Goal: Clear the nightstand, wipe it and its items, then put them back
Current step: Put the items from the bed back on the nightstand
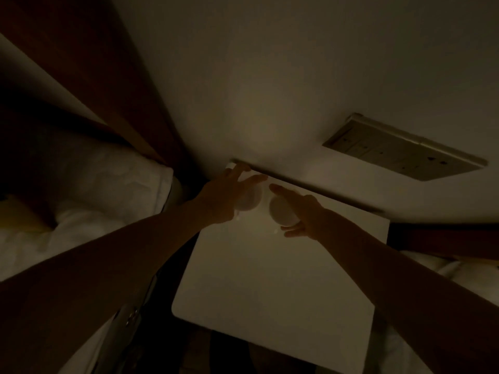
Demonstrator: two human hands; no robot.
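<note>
The scene is dim. A white nightstand stands against the wall between two beds. Two pale round objects sit side by side near its back edge. My left hand reaches over the left round object with fingers spread and extended toward the wall. My right hand lies beside the right round object, index finger pointing forward, thumb below it. Whether either hand touches its object is hard to tell in the dark.
A switch and socket panel is on the wall at the right. A bed with a white pillow and a brown headboard lies to the left. White bedding shows at the right.
</note>
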